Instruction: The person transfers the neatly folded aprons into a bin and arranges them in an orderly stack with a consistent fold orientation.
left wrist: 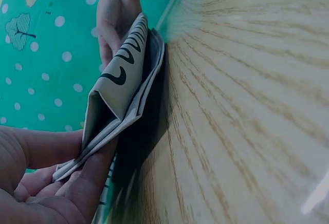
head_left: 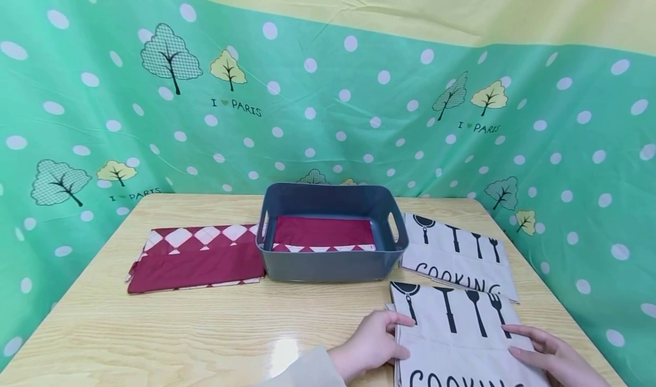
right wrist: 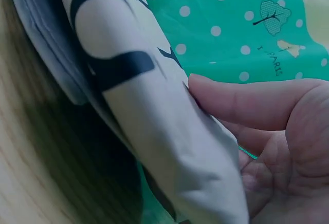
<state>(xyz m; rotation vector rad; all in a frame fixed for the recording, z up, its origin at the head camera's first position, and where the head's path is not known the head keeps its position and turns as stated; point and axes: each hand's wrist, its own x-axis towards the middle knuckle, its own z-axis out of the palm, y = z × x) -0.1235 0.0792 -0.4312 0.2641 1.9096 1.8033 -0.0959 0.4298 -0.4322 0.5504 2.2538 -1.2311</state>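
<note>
At the lower right of the head view, your two hands hold a folded white cloth (head_left: 461,341) printed with black kitchen utensils and the word COOKING. Your left hand (head_left: 371,341) has its left edge, and the left wrist view shows the thumb on one face and the fingers on the other, closed down to the thickness of the folded layers. Your right hand (head_left: 553,355) grips the right edge in the same way: in the right wrist view your thumb lies against the printed side and the fingers go behind. In the left wrist view the layers fan apart along the near edge, and a dark shadow falls between the cloth and the wood-grain surface (head_left: 205,336).

Just beyond it, right of centre, a second utensil-print cloth (head_left: 456,250) lies flat and folded, its lower edge partly hidden behind the one you hold. In the middle of the frame stands a dark grey bin (head_left: 328,267) with a cut-out handle at each end; a folded dark red cloth (head_left: 323,231) with a white-patterned edge lies inside. Left of the bin lies another red cloth (head_left: 205,267), with white diamonds along its top. A green, dotted curtain (head_left: 328,125) hangs behind everything.
</note>
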